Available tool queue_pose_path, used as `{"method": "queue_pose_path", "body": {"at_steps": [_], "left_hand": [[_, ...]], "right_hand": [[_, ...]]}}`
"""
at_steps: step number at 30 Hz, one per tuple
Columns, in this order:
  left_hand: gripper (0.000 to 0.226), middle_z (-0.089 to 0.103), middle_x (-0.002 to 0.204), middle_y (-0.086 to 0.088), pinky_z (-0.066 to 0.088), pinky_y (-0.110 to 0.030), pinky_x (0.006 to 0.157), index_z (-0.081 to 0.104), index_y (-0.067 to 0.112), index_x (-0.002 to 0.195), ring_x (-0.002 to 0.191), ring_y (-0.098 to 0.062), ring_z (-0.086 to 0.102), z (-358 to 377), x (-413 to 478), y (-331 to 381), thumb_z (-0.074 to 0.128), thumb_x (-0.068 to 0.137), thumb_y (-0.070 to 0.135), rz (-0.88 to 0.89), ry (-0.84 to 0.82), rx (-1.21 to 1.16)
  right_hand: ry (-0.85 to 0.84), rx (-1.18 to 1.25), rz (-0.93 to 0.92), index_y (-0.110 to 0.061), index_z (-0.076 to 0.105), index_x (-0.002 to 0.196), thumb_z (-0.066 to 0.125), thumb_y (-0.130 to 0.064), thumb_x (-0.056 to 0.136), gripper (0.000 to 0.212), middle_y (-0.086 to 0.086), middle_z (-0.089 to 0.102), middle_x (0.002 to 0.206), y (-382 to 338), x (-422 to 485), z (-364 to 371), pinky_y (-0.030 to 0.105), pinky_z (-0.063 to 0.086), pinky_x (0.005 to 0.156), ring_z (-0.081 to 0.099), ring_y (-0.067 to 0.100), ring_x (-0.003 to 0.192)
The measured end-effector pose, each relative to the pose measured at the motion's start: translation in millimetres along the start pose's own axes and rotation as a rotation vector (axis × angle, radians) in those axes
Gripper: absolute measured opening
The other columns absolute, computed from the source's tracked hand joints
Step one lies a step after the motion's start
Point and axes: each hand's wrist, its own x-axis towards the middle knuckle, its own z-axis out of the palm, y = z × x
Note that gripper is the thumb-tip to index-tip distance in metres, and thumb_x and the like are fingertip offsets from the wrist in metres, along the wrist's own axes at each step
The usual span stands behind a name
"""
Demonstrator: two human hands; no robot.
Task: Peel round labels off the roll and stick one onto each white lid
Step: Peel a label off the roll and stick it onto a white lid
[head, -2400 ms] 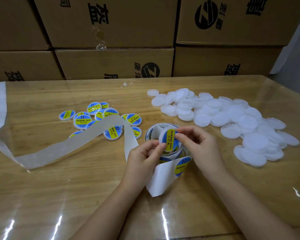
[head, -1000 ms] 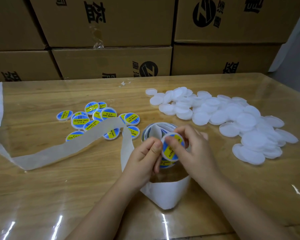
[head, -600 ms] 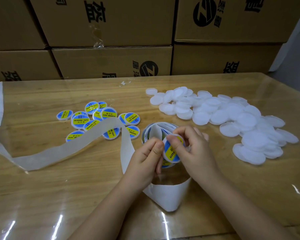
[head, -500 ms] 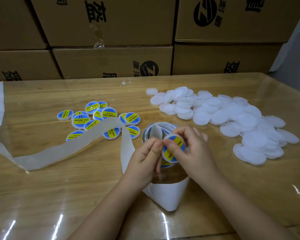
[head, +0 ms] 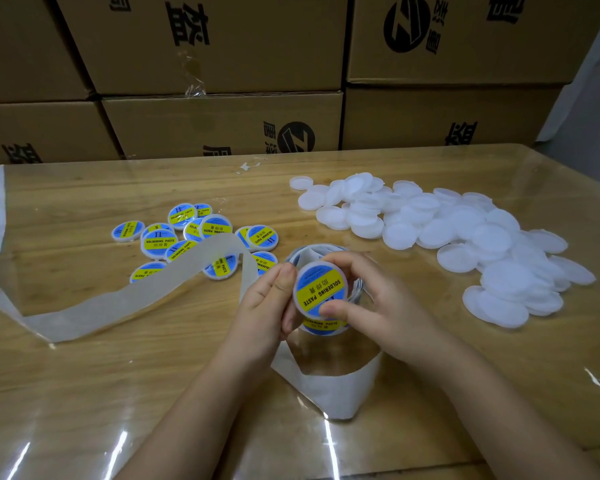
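Note:
A white lid (head: 321, 289) with a blue and yellow round label on its face is held upright between both hands, just above the label roll (head: 321, 327). My left hand (head: 264, 306) grips its left edge. My right hand (head: 371, 303) holds its right side, thumb pressed on the label's lower part. Most of the roll is hidden behind the hands. A heap of bare white lids (head: 458, 237) lies at the right. Several labelled lids (head: 191, 237) lie at the left.
A long strip of empty backing paper (head: 94, 310) loops from the roll across the table's left side to its edge, and a shorter loop (head: 329, 389) lies near me. Stacked cardboard boxes (head: 222, 126) wall off the far edge of the glossy wooden table (head: 118, 393).
The label has gone from being peeled off the roll to lying flat on the lid. The lid has turned so its face points at me, and my right thumb now presses on it.

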Motion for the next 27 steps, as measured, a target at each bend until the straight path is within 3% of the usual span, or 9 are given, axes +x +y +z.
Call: {"method": "queue_pose_path", "body": {"at_steps": [3,7,12,15,17,20,23,27], "left_hand": [[0.041,0.035,0.038,0.008,0.034,-0.016,0.049,0.047,0.025,0.056,0.040,-0.006,0.032,-1,1,4,0.048,0.089,0.048,-0.015,-0.026,-0.021],[0.040,0.035,0.037,0.008,0.034,-0.014,0.047,0.048,0.024,0.057,0.039,-0.005,0.031,-1,0,6,0.041,0.092,0.041,-0.025,-0.041,-0.035],[0.049,0.035,0.037,0.007,0.032,-0.015,0.047,0.043,0.012,0.053,0.039,-0.007,0.031,1,0,7,0.036,0.093,0.041,-0.048,-0.035,0.051],[0.044,0.042,0.040,0.004,0.036,-0.016,0.044,0.047,0.019,0.057,0.039,-0.007,0.038,7,-2,7,0.034,0.093,0.040,-0.007,0.042,0.202],[0.036,0.051,0.050,0.003,0.040,-0.017,0.045,0.049,0.019,0.068,0.045,-0.006,0.047,13,-6,4,0.041,0.091,0.045,0.043,0.078,0.306],[0.022,0.062,0.079,0.014,0.048,-0.018,0.061,0.050,0.030,0.091,0.068,0.000,0.059,24,-10,-2,0.055,0.080,0.049,0.070,0.075,0.503],[0.014,0.061,0.092,0.021,0.045,-0.012,0.067,0.049,0.038,0.100,0.078,0.005,0.059,25,-9,-3,0.051,0.086,0.039,0.167,0.151,0.627],[0.014,0.060,0.092,0.034,0.041,-0.008,0.066,0.050,0.042,0.093,0.080,0.010,0.057,18,-7,2,0.038,0.088,0.048,0.270,0.269,0.721]], "right_hand": [[-0.031,0.137,0.005,-0.039,0.059,0.104,0.060,-0.022,0.080,0.030,-0.019,0.062,0.094,2,0,-5,0.015,0.047,0.082,0.057,0.001,0.092],[-0.027,0.253,0.011,-0.038,0.063,0.103,0.056,-0.019,0.084,0.028,-0.001,0.068,0.100,5,1,-4,0.022,0.051,0.084,0.063,0.011,0.097],[0.022,0.249,0.017,-0.036,0.064,0.100,0.051,-0.028,0.089,0.018,-0.011,0.070,0.095,10,1,1,0.026,0.053,0.080,0.065,0.008,0.092],[0.149,0.216,0.020,-0.031,0.063,0.092,0.050,-0.033,0.089,0.014,-0.007,0.069,0.086,11,1,8,0.028,0.053,0.074,0.065,0.009,0.083],[0.241,0.183,0.033,-0.028,0.061,0.087,0.048,-0.036,0.089,0.015,-0.006,0.067,0.078,10,1,13,0.032,0.052,0.069,0.064,0.008,0.076],[0.331,0.128,0.036,-0.027,0.058,0.083,0.046,-0.037,0.089,0.016,-0.011,0.063,0.072,10,0,17,0.032,0.050,0.065,0.060,0.005,0.070],[0.308,0.084,0.007,-0.031,0.056,0.085,0.045,-0.035,0.089,0.012,-0.012,0.061,0.075,8,0,21,0.025,0.047,0.065,0.059,0.003,0.072],[0.168,0.124,-0.017,-0.039,0.054,0.097,0.046,-0.033,0.090,0.013,-0.018,0.064,0.088,5,-3,24,0.020,0.049,0.071,0.061,0.002,0.082]]}}
